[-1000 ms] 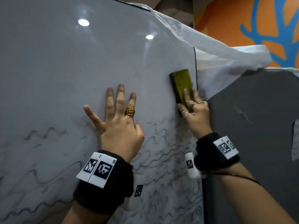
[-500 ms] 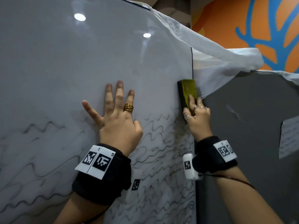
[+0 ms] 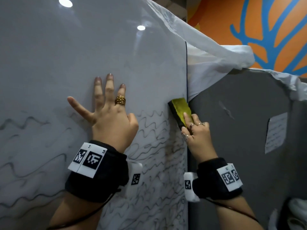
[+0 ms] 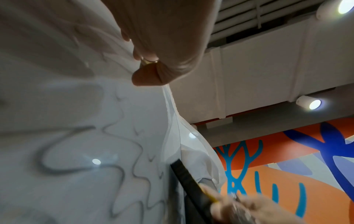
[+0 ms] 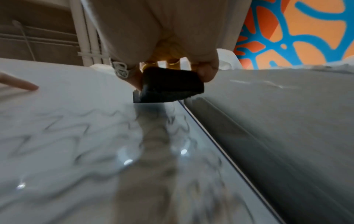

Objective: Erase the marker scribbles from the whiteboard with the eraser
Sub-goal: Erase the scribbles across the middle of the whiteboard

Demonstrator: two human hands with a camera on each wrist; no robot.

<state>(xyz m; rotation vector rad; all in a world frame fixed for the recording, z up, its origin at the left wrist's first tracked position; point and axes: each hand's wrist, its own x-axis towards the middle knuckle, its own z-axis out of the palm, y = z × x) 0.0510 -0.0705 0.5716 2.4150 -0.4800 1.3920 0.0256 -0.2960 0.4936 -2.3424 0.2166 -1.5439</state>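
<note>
The whiteboard [image 3: 66, 55] fills the left of the head view, with wavy black scribbles [image 3: 149, 156] across its lower part and a smeared strip near its right edge. My right hand [image 3: 195, 132] grips a yellow-backed black eraser [image 3: 180, 110] and presses it against the board by that edge. In the right wrist view the eraser [image 5: 170, 84] shows its black felt end on the board, and the scribbles [image 5: 80, 136] are blurred. My left hand [image 3: 108, 112] lies flat on the board with fingers spread. The left wrist view shows scribbles [image 4: 80, 159] and the eraser [image 4: 189, 184].
A white sheet [image 3: 207, 53] drapes over the board's top right corner. A grey panel [image 3: 240, 130] with a paper note [image 3: 275, 131] stands right of the board. An orange and blue mural [image 3: 265, 27] lies behind.
My right hand has drawn the eraser down along the board's right edge, into the top of the scribbles. My left hand stays flat on the board.
</note>
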